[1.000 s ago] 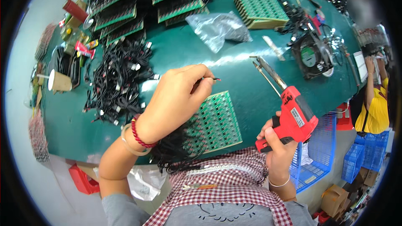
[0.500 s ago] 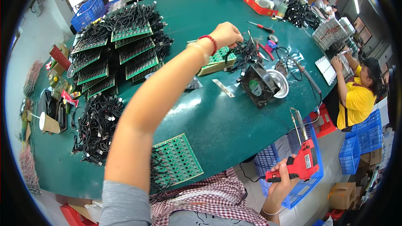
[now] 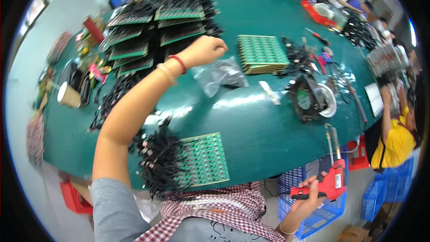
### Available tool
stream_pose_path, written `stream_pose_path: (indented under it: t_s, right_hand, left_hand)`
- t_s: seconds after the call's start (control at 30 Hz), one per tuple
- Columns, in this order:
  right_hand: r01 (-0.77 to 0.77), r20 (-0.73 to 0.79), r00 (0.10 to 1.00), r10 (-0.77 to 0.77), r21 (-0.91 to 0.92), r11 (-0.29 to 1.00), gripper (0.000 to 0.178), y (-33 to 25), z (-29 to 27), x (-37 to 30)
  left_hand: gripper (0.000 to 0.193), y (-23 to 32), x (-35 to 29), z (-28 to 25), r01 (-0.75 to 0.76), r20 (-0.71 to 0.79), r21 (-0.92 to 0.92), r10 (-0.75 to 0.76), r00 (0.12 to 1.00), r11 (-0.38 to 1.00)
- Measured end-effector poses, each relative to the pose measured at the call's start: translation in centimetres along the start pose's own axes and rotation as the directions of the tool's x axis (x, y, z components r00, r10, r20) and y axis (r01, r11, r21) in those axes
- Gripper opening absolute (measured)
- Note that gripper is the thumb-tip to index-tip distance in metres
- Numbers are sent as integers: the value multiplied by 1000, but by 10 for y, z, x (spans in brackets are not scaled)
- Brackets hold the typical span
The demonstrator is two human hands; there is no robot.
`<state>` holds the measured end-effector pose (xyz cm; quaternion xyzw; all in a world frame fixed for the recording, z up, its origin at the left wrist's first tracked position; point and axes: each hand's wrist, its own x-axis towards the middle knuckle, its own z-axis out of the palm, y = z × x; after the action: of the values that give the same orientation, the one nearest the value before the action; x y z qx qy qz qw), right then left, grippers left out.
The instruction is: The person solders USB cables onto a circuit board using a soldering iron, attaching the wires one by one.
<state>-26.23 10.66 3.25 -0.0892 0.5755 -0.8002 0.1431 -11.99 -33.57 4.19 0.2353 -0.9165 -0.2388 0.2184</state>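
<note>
The right hand [image 3: 310,198] grips a red, pistol-shaped soldering gun [image 3: 335,181]; the left hand [image 3: 207,51] is curled mid-air — contents indiscernible. Near the green surface's [image 3: 255,141] front edge, a green rectangular circuit board [image 3: 208,159] looks part-wired — black cables [image 3: 156,161] crowding its left, rows at right bare.

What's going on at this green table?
The right hand grips a red soldering gun near the green table. The left hand hovers close to a grey plastic bag; whether it holds anything can't be seen. Toward the near edge, a circuit board lies with black cables bunched at its left side.
</note>
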Motion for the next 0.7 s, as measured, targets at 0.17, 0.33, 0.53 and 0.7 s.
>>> stream_pose_path:
  t_s: [0.17,0.33,0.53,0.7]
  right_hand:
    - [36,59,998,-35,-5,999,40,7,4,14]
    - [20,191,981,-22,14,1000,39,11,37,10]
    - [85,276,958,-83,3,996,39,3,49,-15]
    - [108,216,971,-102,-13,994,36,4,33,-15]
  left_hand:
    - [26,-18,-138,-83,333,-18,339,-348,937,880]
    - [22,-15,-235,-34,398,-95,495,-407,909,773]
    - [14,-29,-208,-44,343,-317,787,-141,938,512]
    - [13,-60,-197,-67,536,-440,368,-365,820,760]
